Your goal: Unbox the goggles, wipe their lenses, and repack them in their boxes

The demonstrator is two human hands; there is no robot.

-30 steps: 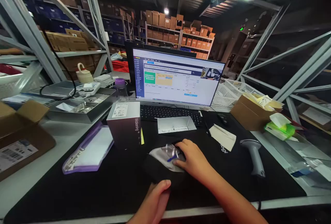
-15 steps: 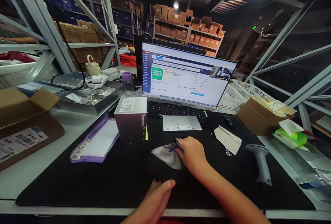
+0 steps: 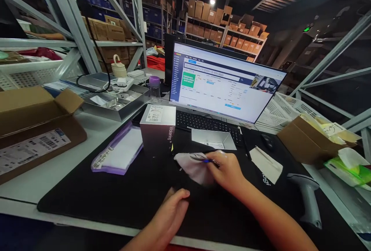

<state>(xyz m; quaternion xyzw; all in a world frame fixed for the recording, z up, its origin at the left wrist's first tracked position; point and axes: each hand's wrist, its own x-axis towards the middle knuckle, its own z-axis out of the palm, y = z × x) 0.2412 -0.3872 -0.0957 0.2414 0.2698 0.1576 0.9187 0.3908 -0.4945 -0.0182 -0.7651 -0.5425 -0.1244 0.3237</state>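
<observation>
My right hand (image 3: 227, 169) is closed over the mat, pinching a soft grey cloth (image 3: 195, 168) together with a thin blue-and-black stick-like item (image 3: 213, 161), whose kind I cannot make out. Nearer the front edge, my left hand (image 3: 172, 210) has its fingers curled and thumb on top. Anything dark in it blends into the black mat (image 3: 116, 200). Behind the cloth stands a tall white-and-dark box (image 3: 156, 139). An open white tray-like box (image 3: 213, 139) lies in front of the keyboard (image 3: 203, 124).
Left are a purple-edged packet (image 3: 118, 152) and an open carton (image 3: 31, 139). On the right lie a beige pouch (image 3: 266, 164), a mouse (image 3: 266, 141) and a barcode scanner (image 3: 308, 197). A monitor (image 3: 223, 84) stands behind, with another carton (image 3: 307, 139) at its right.
The view has swung left, so the scene sits further right. The cloth now lies flatter beside my right hand's fingers. My left hand has drawn slightly away from the cloth.
</observation>
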